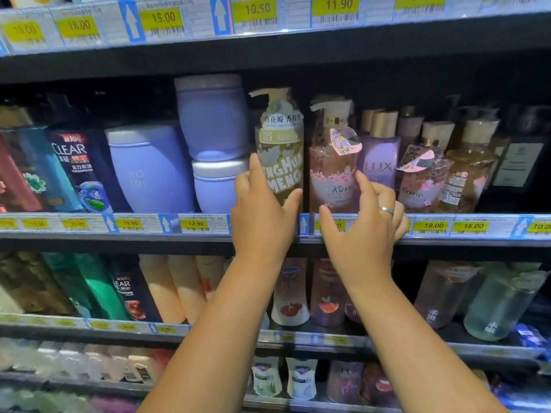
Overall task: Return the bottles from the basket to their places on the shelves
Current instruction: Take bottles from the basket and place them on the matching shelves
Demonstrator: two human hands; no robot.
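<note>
An olive-green pump bottle (281, 147) with white lettering stands upright on the middle shelf (447, 238). My left hand (261, 213) grips its lower part, fingers on the left side and thumb on the right. Right beside it stands a pink Kustie pump bottle (332, 162). My right hand (366, 225), with a ring on one finger, is curled round that pink bottle's base, index finger up against its right side. No basket is in view.
Lilac jars (211, 117) are stacked just left of the green bottle. A purple Lux bottle (378, 156) and more pump bottles stand to the right. Dark Clear bottles (77, 168) fill the left. Price strips line each shelf edge; lower shelves hold more bottles.
</note>
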